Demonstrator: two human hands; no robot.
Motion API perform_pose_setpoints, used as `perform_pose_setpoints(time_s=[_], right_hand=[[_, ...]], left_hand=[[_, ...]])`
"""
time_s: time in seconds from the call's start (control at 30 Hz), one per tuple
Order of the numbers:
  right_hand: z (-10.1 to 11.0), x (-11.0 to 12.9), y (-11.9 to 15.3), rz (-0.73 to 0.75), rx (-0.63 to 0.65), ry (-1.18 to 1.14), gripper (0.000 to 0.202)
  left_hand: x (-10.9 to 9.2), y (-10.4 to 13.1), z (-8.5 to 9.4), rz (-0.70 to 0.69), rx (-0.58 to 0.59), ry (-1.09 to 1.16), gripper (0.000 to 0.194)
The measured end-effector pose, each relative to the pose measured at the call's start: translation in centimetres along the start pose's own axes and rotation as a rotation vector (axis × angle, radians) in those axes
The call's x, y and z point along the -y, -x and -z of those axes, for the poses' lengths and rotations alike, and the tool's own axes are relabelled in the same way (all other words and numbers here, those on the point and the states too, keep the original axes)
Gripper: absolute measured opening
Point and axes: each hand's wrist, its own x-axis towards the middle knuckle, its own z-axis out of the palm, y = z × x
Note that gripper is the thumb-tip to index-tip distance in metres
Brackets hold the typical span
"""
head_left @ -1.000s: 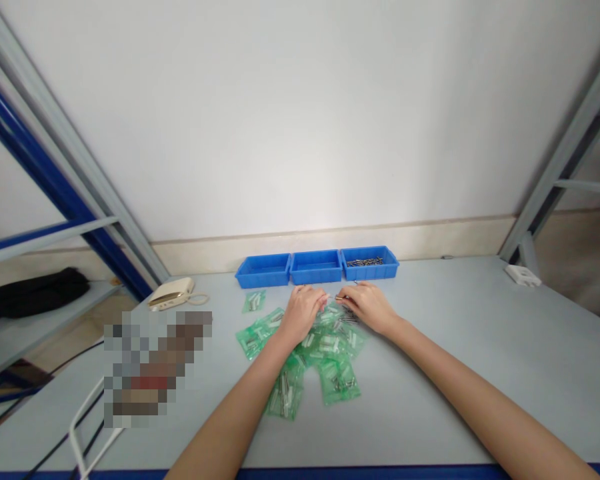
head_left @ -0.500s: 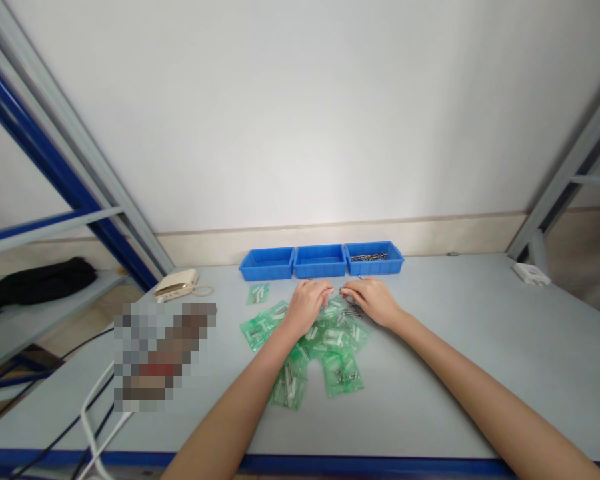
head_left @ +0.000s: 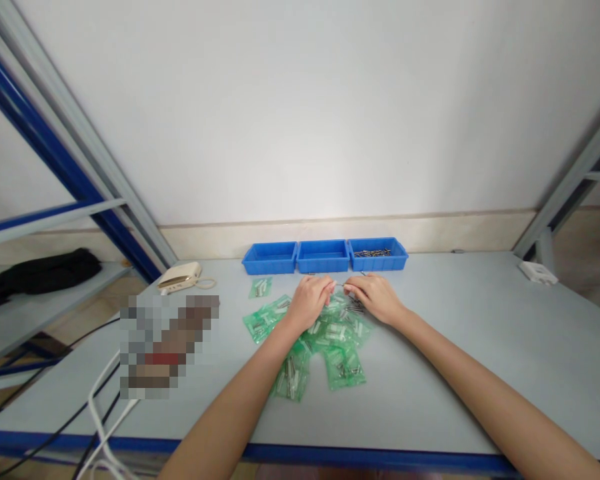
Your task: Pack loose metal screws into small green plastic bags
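My left hand point(head_left: 311, 301) and my right hand point(head_left: 377, 298) face each other over a pile of green plastic bags point(head_left: 335, 333), which hold metal screws and white plastic pieces. A thin dark screw point(head_left: 341, 285) bridges the narrow gap between my fingertips, pinched by my right hand. The left fingers are closed at its other end, where a small pale bit shows; what they hold is too small to name. Beneath my right hand lie loose metal screws point(head_left: 354, 307). One small green bag point(head_left: 261, 287) rests apart, to the left of my left hand.
Three blue bins line the back: a left bin point(head_left: 270, 265), a middle bin point(head_left: 323, 265) and a right bin point(head_left: 379, 263) with screws point(head_left: 373, 253) inside. A cream-coloured device point(head_left: 181, 276) and white cables point(head_left: 97, 413) occupy the left side. A white adapter point(head_left: 538, 273) sits far right.
The camera view has shifted slightly. Between my fingertips the screw now shows more clearly, with both hands still close together above the bags.
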Motion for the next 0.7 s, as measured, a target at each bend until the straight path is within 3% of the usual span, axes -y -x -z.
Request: perform_pose_setpoints(time_s=[0.13,0.37,0.53,0.7], right_hand=[[0.07,0.19,0.03,-0.015,0.044,-0.028,0.041],[0.36,0.29,-0.04,-0.027,-0.026,-0.076,0.028],[0.47,0.37,-0.13,-0.007,0.053,-0.138,0.038],[0.47,0.73,-0.15,-0.01,0.111,-0.289,0.05]], left_hand=[[-0.2,0.01,0.07,-0.006,0.015,-0.029,0.023],[-0.18,0.09,-0.02,-0.04,0.013,-0.041,0.037],[-0.07,0.14,-0.2,-0.022,0.038,0.038,0.038],[-0.21,0.11,-0.15,-0.014,0.008,0.085,0.022]])
